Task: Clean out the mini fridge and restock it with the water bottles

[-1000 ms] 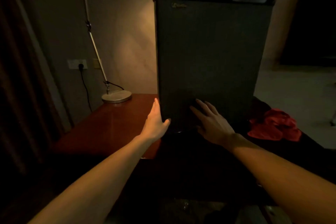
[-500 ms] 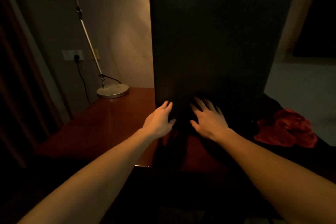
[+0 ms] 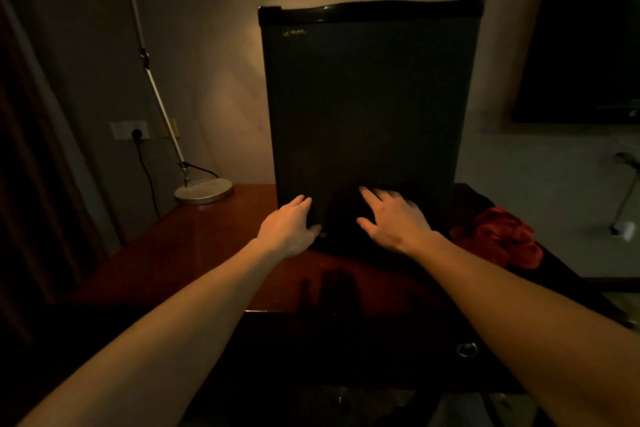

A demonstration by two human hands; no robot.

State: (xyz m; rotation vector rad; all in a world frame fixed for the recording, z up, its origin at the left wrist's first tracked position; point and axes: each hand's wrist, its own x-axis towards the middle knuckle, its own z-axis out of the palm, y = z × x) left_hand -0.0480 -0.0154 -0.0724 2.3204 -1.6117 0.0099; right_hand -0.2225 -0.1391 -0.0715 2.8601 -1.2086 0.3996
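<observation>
While the room lies in dim light, the mini fridge stands upright on the desk straight ahead of both hands, its dark door shut and facing the person. The left hand rests against the lower left part of the door, fingers straight and close together, thumb lying near the bottom edge. The right hand is flat on the lower middle of the door, fingers spread and pointing up, thumb held out toward the left hand. The two hands are near each other but apart, with a strip of dark door between them. A red cloth lies bunched on the desk just beyond the right hand, beside the fridge's right corner. Well off to the far side of the left hand, a lamp base sits on the desk by the wall, its thin stem rising at a slant.
</observation>
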